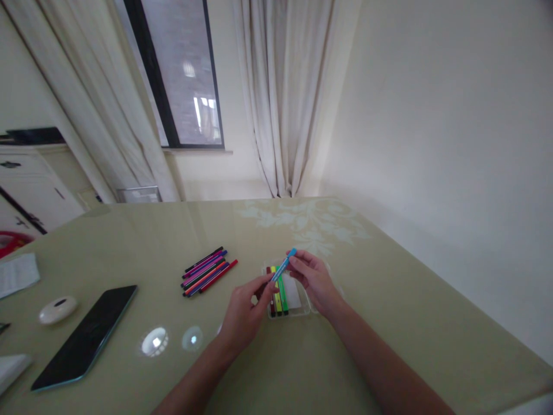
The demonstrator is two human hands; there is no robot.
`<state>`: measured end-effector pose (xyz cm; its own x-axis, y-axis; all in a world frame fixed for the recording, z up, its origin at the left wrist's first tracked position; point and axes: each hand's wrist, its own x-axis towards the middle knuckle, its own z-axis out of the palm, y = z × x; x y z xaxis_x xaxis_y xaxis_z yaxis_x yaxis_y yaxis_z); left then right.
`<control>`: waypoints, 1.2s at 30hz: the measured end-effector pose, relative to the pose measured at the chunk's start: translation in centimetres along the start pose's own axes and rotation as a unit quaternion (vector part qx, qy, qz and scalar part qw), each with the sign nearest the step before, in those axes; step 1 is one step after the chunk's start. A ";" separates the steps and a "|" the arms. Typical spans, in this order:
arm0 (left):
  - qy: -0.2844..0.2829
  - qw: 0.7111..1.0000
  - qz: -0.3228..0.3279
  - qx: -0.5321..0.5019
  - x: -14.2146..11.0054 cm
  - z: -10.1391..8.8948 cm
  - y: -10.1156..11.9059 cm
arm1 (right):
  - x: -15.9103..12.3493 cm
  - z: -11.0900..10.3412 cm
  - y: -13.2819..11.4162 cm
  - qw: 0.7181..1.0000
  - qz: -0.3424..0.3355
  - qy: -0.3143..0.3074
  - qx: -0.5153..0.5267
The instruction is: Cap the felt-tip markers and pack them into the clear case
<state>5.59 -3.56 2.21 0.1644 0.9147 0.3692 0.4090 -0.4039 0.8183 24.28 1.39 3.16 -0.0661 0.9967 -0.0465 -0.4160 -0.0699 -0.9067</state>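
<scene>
A light-blue felt-tip pen [284, 267] is held at a slant between my two hands. My left hand [248, 308] pinches its lower end, and my right hand [314, 279] grips it near the blue upper end. Below the hands lies an open clear plastic case [298, 312] with a few pens inside: a dark red one, a yellow one and a green pen [283, 297]. My left fingers partly cover these. To the left, several felt-tip pens [207, 272] in purple, black, orange, blue and red lie side by side on the table.
A dark tablet [86, 334] lies on the glossy table [173, 357] at the left, near a white oval object [57, 310] and a white paper [18, 274]. A wall [453, 173] runs along the table's right edge. Curtains and a window are behind.
</scene>
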 end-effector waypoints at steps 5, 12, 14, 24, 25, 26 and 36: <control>-0.038 0.997 0.032 0.064 -0.2 0.2 -0.5 | 0.5 -0.8 -0.3 0.996 -0.021 0.008 -0.091; -0.143 0.941 0.148 0.269 -0.7 0.2 -1.8 | 1.6 -2.9 0.1 0.947 -0.043 -0.029 -0.316; -0.158 0.936 0.147 0.278 -0.8 0.4 -1.9 | 1.7 -2.9 0.8 0.935 -0.057 -0.026 -0.349; -0.174 0.929 0.167 0.282 -0.9 0.6 -1.4 | 0.9 -2.5 1.4 0.850 -0.129 -0.071 -0.506; -0.178 0.927 0.172 0.281 -0.9 0.6 -1.4 | 0.9 -2.5 1.4 0.834 -0.139 -0.073 -0.528; -0.181 0.926 0.177 0.280 -0.9 0.6 -1.4 | 0.9 -2.5 1.3 0.821 -0.147 -0.074 -0.547; -0.180 0.921 0.178 0.296 -0.9 0.6 -0.8 | 0.7 -2.7 1.1 0.786 -0.154 -0.092 -0.591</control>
<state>5.62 -4.09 0.94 0.6268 0.7145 0.3109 0.6712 -0.6977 0.2505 26.19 2.14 1.02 -0.3020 0.9287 0.2152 0.6890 0.3687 -0.6240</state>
